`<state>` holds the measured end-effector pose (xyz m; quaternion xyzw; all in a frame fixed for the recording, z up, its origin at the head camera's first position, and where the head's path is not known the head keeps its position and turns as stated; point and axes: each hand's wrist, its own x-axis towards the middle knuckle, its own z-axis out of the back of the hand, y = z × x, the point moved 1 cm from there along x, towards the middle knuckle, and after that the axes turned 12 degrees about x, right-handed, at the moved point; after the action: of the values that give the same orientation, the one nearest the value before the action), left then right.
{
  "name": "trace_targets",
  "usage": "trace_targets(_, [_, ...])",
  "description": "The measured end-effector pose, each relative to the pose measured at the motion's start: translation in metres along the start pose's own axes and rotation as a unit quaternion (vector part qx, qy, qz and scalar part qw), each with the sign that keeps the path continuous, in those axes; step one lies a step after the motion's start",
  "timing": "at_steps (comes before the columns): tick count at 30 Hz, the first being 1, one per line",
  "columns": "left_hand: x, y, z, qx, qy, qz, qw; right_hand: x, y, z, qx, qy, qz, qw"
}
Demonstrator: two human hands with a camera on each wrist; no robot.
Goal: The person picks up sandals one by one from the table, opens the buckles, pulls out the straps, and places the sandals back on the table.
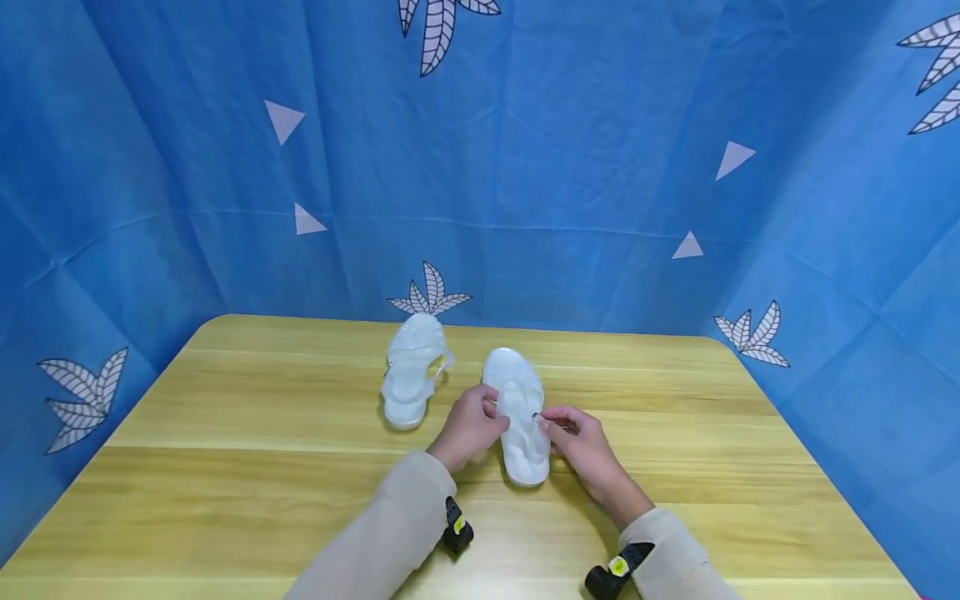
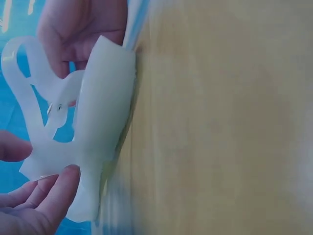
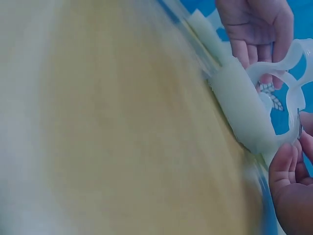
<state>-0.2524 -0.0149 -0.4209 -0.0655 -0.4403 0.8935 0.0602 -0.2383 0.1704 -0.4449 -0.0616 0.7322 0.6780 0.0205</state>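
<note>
A white sandal [image 1: 517,379] lies on the table between my two hands. At its left side my left hand [image 1: 471,425] pinches a wide band [image 2: 51,156] between thumb and fingers, as the left wrist view shows. From the right, my right hand [image 1: 585,437] holds a thin strap [image 3: 295,98] near a small metal buckle pin [image 3: 299,122] with thumb and fingertips. The strap curves up in a loop above the sole [image 3: 242,107]. A second white sandal [image 1: 408,375] rests to the left, untouched, its strap sticking out to the right.
The wood-grain table [image 1: 262,483] has rounded far corners. A blue curtain [image 1: 585,167] with white leaf and triangle prints hangs behind and around it. Dark wrist cameras [image 1: 618,571] are strapped over the beige sleeves [image 1: 390,533].
</note>
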Motion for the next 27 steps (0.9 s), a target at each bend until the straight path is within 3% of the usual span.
trace_targets(8, [-0.026, 0.007, 0.003, -0.037, 0.018, -0.011, 0.9991, -0.026, -0.008, -0.002, 0.041, 0.013, -0.015, 0.999])
trace_targets(14, [-0.042, 0.009, 0.004, -0.043, 0.020, -0.041, 0.9980, -0.047, -0.010, -0.004, 0.060, 0.036, -0.025, 0.997])
trace_targets(20, [-0.056, 0.009, 0.007, -0.072, 0.047, -0.058, 0.9946, -0.065, -0.012, -0.008, 0.066, 0.045, -0.030, 0.996])
trace_targets(27, [-0.068, 0.006, 0.011, -0.044, 0.067, -0.074, 0.9941, -0.080, -0.015, -0.010, 0.063, 0.048, -0.034, 0.996])
